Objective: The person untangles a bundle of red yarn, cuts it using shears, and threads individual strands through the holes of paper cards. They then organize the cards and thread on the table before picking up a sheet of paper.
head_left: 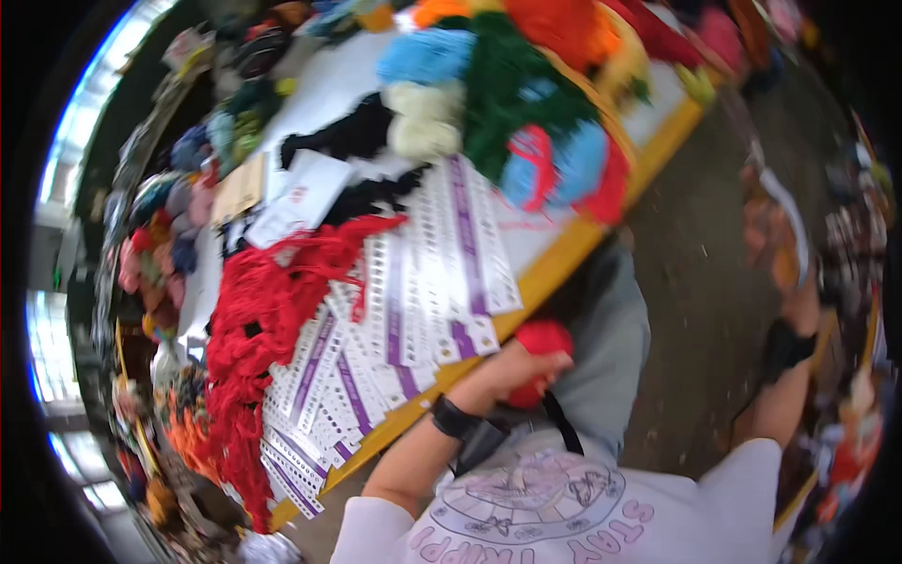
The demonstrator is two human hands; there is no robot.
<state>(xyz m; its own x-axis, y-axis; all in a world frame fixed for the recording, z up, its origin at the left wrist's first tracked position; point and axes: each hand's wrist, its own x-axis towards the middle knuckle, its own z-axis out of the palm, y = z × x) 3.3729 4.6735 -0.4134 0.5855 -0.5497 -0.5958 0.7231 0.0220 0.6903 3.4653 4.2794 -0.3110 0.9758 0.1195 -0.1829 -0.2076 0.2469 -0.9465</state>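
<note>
My left hand (507, 370) is closed around a bundle of red yarn (545, 336), close to my body beside the table's yellow edge. My right hand (772, 240) reaches far out to the right, over the floor, and is smeared by motion. A pale curved strip (791, 209) runs along it, and I cannot make out whether the fingers grip it. On the table near my left hand lie overlapping white cards (427, 268) with purple bands and rows of small dark marks. A tangled heap of red yarn (272, 301) covers part of them.
Dark green yarn (498, 94), light blue yarn (425, 54), cream yarn (423, 122) and black yarn (352, 132) lie farther back on the table. Its yellow edge (644, 174) slants between me and the yarn. Piles of coloured yarn (178, 211) stand beyond at the left.
</note>
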